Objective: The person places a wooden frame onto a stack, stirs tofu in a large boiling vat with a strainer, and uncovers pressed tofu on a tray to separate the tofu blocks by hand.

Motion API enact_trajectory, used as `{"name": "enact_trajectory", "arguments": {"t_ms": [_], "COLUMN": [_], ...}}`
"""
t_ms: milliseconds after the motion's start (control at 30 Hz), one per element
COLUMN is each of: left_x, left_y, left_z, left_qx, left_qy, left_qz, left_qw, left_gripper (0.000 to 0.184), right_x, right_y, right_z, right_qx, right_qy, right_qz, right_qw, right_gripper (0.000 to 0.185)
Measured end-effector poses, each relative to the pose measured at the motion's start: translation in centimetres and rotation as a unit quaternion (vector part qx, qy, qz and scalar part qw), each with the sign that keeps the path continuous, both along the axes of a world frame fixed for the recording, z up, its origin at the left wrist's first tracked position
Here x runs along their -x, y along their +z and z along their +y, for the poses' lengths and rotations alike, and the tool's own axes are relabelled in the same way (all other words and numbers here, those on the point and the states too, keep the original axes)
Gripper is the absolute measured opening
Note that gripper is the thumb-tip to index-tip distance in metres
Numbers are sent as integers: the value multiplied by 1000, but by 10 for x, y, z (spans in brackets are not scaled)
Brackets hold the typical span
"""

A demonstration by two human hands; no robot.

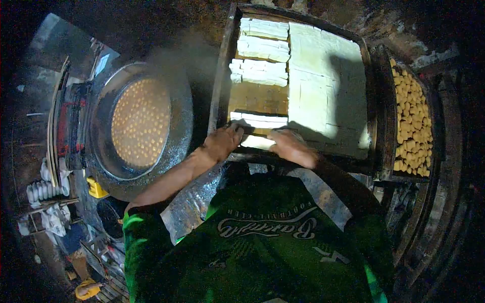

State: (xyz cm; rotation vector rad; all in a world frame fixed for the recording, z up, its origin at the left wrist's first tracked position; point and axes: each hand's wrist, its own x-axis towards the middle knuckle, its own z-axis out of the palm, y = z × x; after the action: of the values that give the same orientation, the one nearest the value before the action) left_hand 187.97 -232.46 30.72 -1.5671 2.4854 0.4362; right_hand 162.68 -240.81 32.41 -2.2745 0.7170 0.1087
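White blocks of tofu [328, 76] fill the right side of a large wooden tray [216, 101]. Down its left side lie separate cut rows of tofu [262, 49], with bare tray bottom between some of them. At the near left corner, a short strip of tofu [256, 142] sits between my hands. My left hand [222, 143] has its fingers curled at the left end of this strip. Opposite it, my right hand [294, 147] is bent around the right end. Some fingertips are hidden. Just beyond the hands lies another white row [258, 120].
To the left stands a big wok [174, 146] of bubbling liquid with many floating pieces [140, 121]; steam rises there. A bin of yellow fried pieces [413, 121] adjoins the tray on the right. A yellow object [96, 187] lies beside the wok.
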Motion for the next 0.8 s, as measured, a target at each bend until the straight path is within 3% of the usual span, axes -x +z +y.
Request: {"name": "enact_trajectory", "arguments": {"t_ms": [133,233,333,400,433,500,600,700,800], "left_x": [3,8,18,20,18,13,10,6,8], "left_y": [-1,13,8,-4,-9,-10,11,11,-2], "left_z": [-4,-1,-11,-16,-16,-17,-19,-19,-23], "left_qx": [-28,25,-39,-171,-170,-64,-75,-48,-70], "left_qy": [8,14,13,190,190,49,13,-26,8], "left_qz": [-17,37,13,167,166,199,271,266,272], "left_qw": [999,999,999,952,953,977,960,963,960], "left_gripper": [40,39,39,37,37,38,41,37,37], "right_x": [-8,-8,-5,-6,-5,-2,-4,-12,-14], "right_y": [-3,-10,-26,-29,-30,-29,-13,-20,1], "right_z": [2,5,7,5,5,6,7,12,10], "right_qx": [-44,16,62,40,33,29,-20,-11,-4], "right_qy": [-39,-30,-35,-29,-27,-35,-49,-79,-54], "right_qz": [30,47,40,79,91,22,8,6,12], "right_qw": [998,998,997,996,995,999,999,997,998], "right_gripper": [31,30,31,33,34,33,31,31,30]}}
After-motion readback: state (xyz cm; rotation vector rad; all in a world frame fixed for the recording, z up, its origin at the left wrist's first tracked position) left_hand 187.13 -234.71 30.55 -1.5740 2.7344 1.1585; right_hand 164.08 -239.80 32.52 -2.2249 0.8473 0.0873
